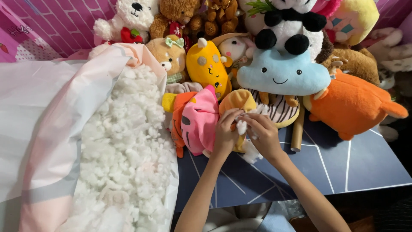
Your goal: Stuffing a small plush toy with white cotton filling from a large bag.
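While my left hand point(225, 129) steadies the yellow plush toy point(235, 105) on the blue worktop point(343, 163), my right hand point(264, 135) has its fingers pinching a white stuffing tuft point(242, 127) at its opening, beside the open stuffing bag point(64, 129).

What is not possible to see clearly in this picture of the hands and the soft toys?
- Head view: the left hand and right hand cover the spot on the yellow toy where they press the white stuffing.
- The pink toy hides the yellow toy's left side.
- The stuffing bag is cut off by the left and bottom edges.
- The rear toys overlap; the top edge cuts the panda.
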